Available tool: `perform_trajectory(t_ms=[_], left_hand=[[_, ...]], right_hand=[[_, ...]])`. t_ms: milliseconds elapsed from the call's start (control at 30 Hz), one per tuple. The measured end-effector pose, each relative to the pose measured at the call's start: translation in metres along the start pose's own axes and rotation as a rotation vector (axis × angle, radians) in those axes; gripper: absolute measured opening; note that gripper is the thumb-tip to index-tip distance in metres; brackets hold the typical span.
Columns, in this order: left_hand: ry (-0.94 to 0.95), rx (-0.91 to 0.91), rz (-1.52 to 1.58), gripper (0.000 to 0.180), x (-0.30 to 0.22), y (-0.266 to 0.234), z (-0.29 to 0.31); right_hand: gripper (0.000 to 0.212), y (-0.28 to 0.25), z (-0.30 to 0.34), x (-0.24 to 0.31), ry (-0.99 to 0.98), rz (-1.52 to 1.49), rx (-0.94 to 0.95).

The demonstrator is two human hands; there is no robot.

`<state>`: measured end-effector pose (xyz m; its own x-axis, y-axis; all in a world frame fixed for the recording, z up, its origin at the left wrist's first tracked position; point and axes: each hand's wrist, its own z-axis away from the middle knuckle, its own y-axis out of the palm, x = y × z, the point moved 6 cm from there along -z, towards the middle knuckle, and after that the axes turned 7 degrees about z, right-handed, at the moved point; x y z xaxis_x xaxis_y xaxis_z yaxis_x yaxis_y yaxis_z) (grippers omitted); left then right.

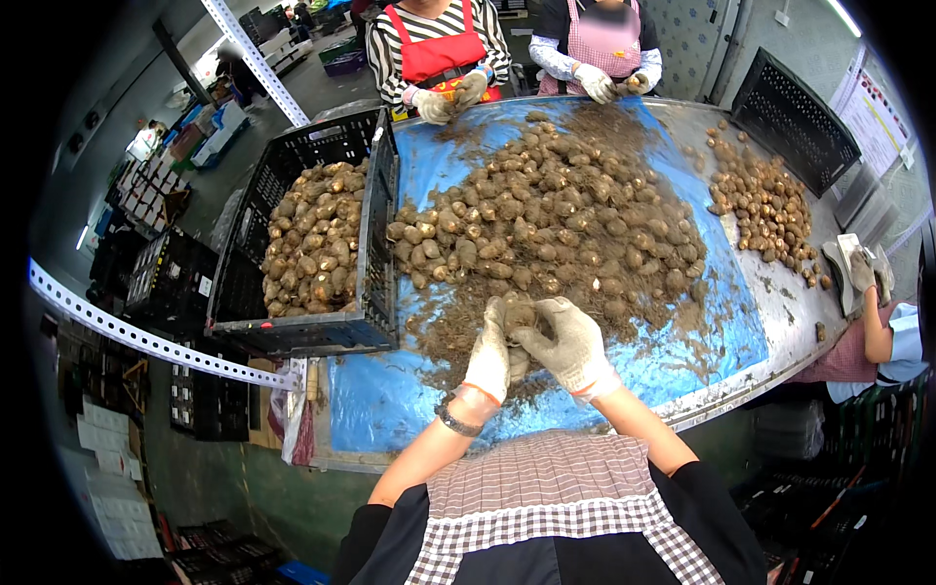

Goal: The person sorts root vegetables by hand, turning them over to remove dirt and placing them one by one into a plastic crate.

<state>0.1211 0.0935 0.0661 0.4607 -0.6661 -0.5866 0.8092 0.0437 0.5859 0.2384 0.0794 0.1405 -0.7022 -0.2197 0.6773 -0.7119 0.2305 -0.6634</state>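
My left hand [490, 353], in a soiled whitish work glove, is closed around a brown, hairy small taro [520, 314]. My right hand [569, 343], gloved alike, pinches the same taro from the other side, its fingers meeting the left ones. Both hands are just above the near edge of a wide heap of small taros [546, 210], many with pale cut ends and loose root fibres. Under the heap lies a blue plastic sheet [370, 390], strewn with dirt and root hairs near my wrists.
A black crate [383, 210] of taros stands at the left. On the metal tabletop [780, 327] at the right is a smaller taro pile [765, 210], beside an upright black crate [798, 122]. Two gloved co-workers work across the table; another person's hands [863, 271] are at the right. A perforated white post rises left.
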Motion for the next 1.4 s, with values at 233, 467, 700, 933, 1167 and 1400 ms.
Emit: perform_trajectory(t_ms=[233, 467, 700, 933, 1167, 1400], left_hand=[[-0.083, 0.071, 0.134, 0.065, 0.011, -0.004, -0.003], [-0.366, 0.268, 0.211, 0.070, 0.031, 0.001, -0.005], [-0.326, 0.476, 0.270, 0.070, 0.018, -0.010, -0.006], [-0.244, 0.130, 0.146, 0.071, 0.020, -0.005, -0.002], [-0.354, 0.305, 0.078, 0.075, 0.037, -0.015, -0.004], [0.180, 0.244, -0.004, 0.066, -0.049, -0.027, 0.022]], right_hand=[[0.008, 0.000, 0.002, -0.012, -0.103, -0.155, -0.079], [0.015, 0.007, 0.005, -0.044, -0.039, -0.105, -0.274], [0.025, 0.005, 0.006, -0.099, 0.232, -0.204, -0.169], [0.036, 0.001, 0.003, -0.011, -0.193, -0.138, 0.026], [0.014, 0.005, -0.006, -0.047, 0.279, -0.460, -0.084], [0.025, 0.034, 0.028, -0.117, 0.297, -0.076, 0.129]])
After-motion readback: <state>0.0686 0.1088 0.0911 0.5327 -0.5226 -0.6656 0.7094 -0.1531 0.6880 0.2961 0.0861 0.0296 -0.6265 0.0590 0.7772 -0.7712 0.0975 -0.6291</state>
